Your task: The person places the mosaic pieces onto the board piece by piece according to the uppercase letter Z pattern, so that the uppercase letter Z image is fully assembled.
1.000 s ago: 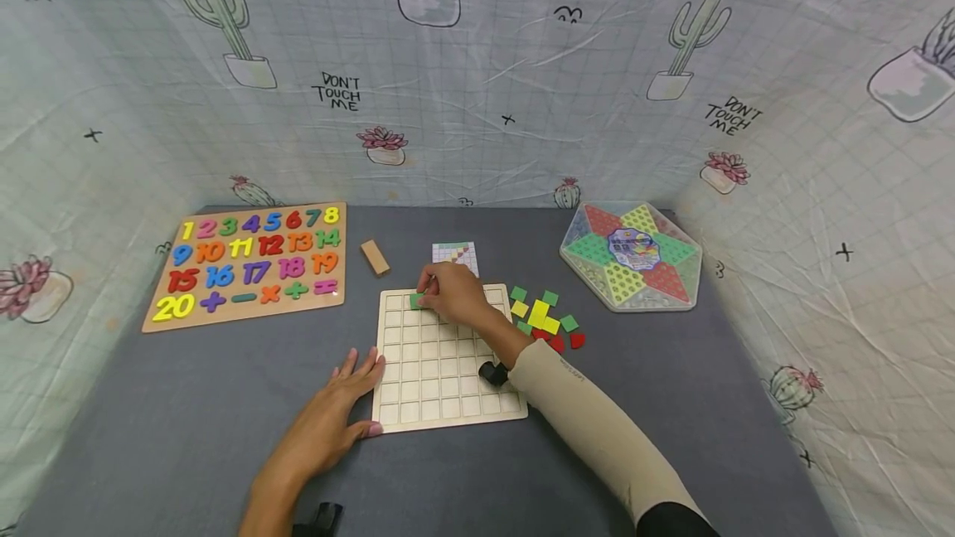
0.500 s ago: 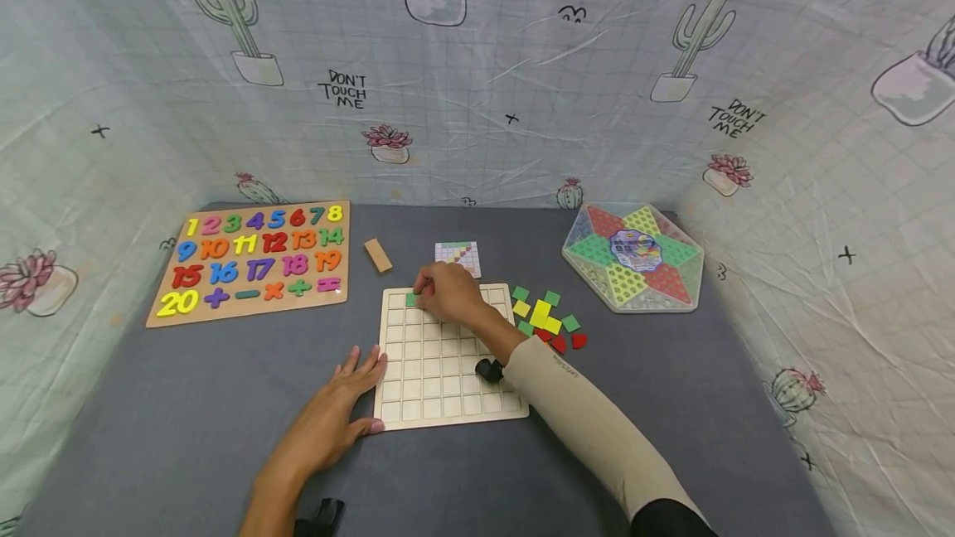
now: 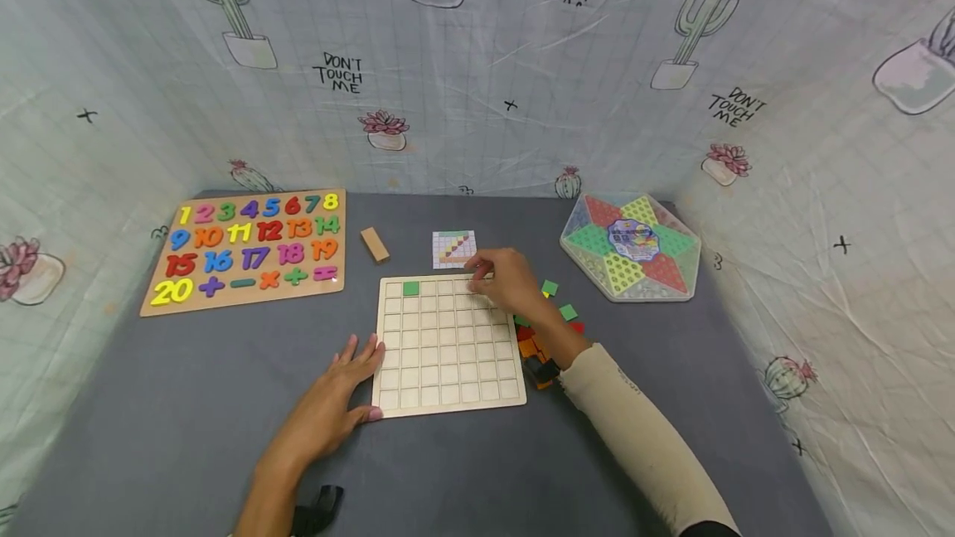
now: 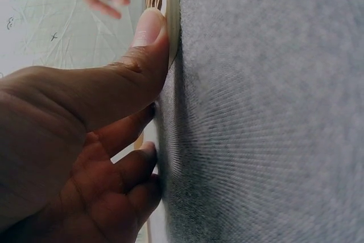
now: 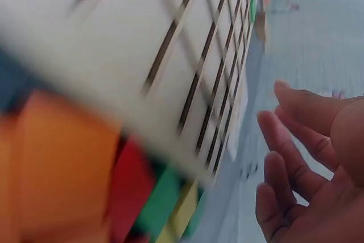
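A pale wooden grid board (image 3: 448,346) lies on the grey table. In its top row, second cell from the left, sits a green square tile (image 3: 411,288). My left hand (image 3: 324,408) rests at the board's left edge, fingers extended and thumb (image 4: 149,32) touching the rim near the bottom corner. Over the upper right of the board hovers my right hand (image 3: 511,282); in the right wrist view its loosely bent fingers (image 5: 281,135) hold nothing. Loose orange tiles (image 5: 65,163), a red tile (image 5: 129,189) and green tiles (image 3: 569,312) lie right of the board, partly hidden by my right arm.
A small printed pattern card (image 3: 453,249) lies behind the board, with a wooden block (image 3: 375,245) to its left. A colourful number board (image 3: 246,251) is at the back left. A clear hexagonal box (image 3: 634,249) stands at the back right. Printed cloth surrounds the table.
My right hand has let go of the green tile, which stays in the top row, and has moved right across the board. The left hand stays at the edge.
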A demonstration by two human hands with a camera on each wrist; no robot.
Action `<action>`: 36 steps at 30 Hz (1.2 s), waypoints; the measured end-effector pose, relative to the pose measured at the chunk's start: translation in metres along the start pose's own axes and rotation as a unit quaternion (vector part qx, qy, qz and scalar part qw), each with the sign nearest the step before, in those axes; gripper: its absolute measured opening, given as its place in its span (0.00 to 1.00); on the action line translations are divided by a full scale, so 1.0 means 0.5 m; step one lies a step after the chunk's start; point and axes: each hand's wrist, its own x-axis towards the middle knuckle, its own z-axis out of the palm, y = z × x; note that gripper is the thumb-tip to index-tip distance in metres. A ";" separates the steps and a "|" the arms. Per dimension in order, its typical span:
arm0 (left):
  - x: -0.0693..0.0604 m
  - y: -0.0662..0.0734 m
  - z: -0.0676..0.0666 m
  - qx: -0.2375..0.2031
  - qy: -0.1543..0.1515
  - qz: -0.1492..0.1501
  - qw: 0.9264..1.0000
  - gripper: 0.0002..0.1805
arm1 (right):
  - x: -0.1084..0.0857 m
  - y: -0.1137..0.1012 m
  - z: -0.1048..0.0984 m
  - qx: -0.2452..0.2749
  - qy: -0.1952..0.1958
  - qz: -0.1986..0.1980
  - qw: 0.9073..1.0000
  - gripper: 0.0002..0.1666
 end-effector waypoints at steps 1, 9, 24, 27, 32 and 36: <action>0.001 0.000 -0.001 0.001 0.001 0.002 1.000 0.52 | -0.004 0.010 -0.010 -0.005 0.006 0.003 1.000 0.17; 0.001 0.001 -0.003 0.004 0.003 0.007 1.000 0.52 | -0.024 0.092 -0.055 -0.093 0.034 0.071 0.993 0.15; 0.000 0.005 -0.006 0.008 -0.002 0.004 1.000 0.52 | -0.023 0.099 -0.071 -0.094 0.015 0.095 0.991 0.09; 0.000 0.007 -0.006 0.009 -0.004 0.000 1.000 0.52 | -0.025 0.086 -0.069 -0.084 0.024 0.076 0.993 0.07; 0.001 0.008 -0.008 0.006 -0.004 -0.004 1.000 0.53 | -0.021 0.055 -0.059 -0.059 0.030 0.050 0.997 0.05; 0.001 0.009 -0.010 0.005 -0.004 -0.006 1.000 0.53 | -0.012 0.031 -0.040 -0.034 0.019 0.047 0.998 0.06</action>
